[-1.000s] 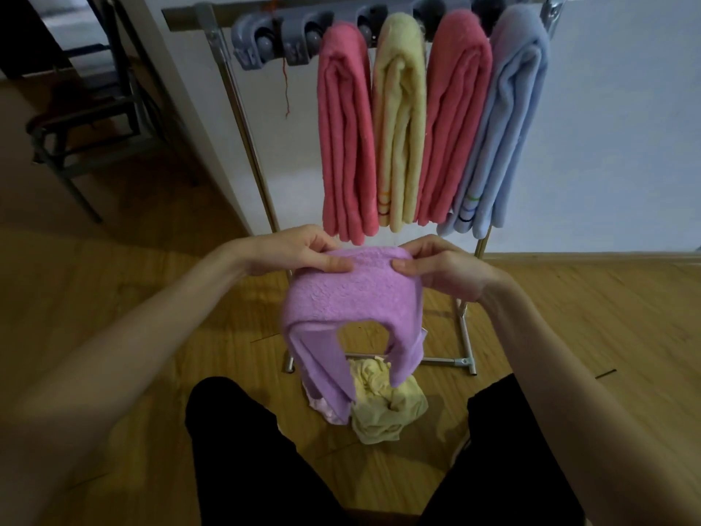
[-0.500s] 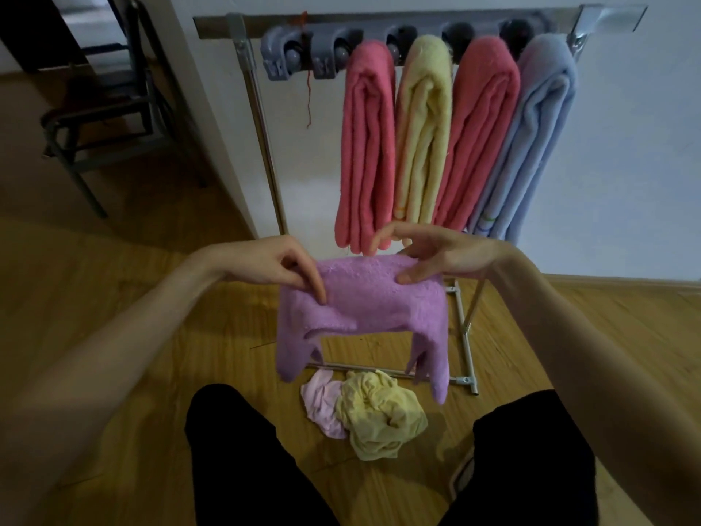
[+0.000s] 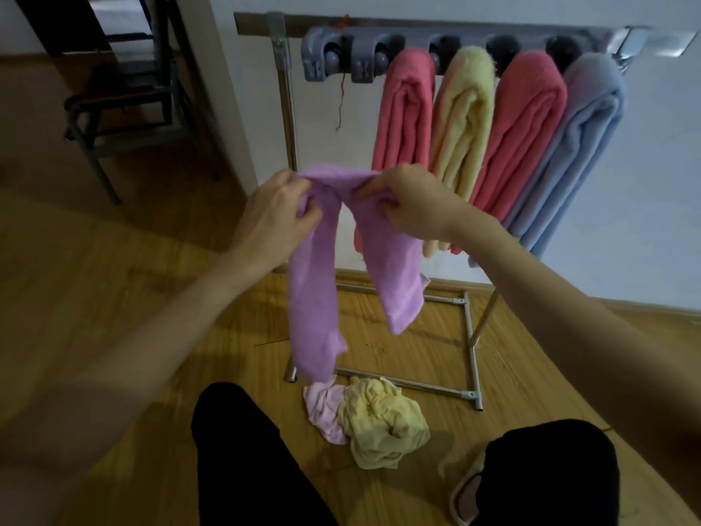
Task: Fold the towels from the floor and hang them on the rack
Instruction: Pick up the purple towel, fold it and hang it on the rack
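Now your hands have closed in on each other since half a second ago, and the fuzzy lilac towel, then spread wide between them, is bunched at the top with its two ends hanging as long tails below your knuckles. Your left hand pinches the gathered top edge, fingers curled into the fabric; your right hand pinches it just beside, thumb and fingers curled, both wrists raised in front of the metal rack. Count four folded towels hung beyond your right hand: two coral pink towels, one pale yellow towel and one light blue towel. Two crumpled cloths lie on the wooden floor below your hands: a pale pink cloth touching a yellow cloth.
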Demonstrator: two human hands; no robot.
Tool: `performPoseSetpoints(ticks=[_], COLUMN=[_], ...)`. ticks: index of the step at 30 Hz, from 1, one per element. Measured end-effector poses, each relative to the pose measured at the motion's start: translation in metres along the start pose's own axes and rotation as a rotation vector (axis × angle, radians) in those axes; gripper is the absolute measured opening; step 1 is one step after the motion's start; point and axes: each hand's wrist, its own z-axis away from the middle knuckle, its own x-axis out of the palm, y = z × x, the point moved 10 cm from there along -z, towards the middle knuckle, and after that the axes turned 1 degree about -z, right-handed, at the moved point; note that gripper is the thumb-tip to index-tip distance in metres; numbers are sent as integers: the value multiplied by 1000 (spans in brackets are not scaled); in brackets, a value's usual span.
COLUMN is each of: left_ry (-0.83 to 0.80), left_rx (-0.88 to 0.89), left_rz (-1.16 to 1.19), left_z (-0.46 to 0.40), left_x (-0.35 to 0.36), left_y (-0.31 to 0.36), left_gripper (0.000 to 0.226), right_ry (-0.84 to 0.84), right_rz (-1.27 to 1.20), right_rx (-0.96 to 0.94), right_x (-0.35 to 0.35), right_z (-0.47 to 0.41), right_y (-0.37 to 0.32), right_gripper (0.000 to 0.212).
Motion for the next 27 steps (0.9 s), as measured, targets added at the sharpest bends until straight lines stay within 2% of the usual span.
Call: performPoseSetpoints(ticks=[5, 11, 16, 19, 23, 27], left_ry=[232, 252, 235, 218, 223, 201], left_rx=[-58, 16, 102, 187, 256, 298], left_rz=[-59, 41, -76, -144, -205, -269], left_z=[-28, -82, -129, -154, -179, -193], left_x=[-20, -30, -39, -43, -42, -24], left_y=[-13, -10, -6, 1, 7, 8], left_gripper=[41, 50, 53, 50, 40, 41], right_ry=[300, 544, 757, 824, 864, 799], right_rz=[17, -45, -70, -107, -170, -317], right_rx=[59, 200, 265, 325, 354, 360], right_x=[-26, -44, -57, -64, -62, -45], right_z=[-26, -54, -65, -74, -86, -101], right_y=[5, 20, 24, 31, 38, 52], right_gripper=[58, 50, 49, 53, 47, 43])
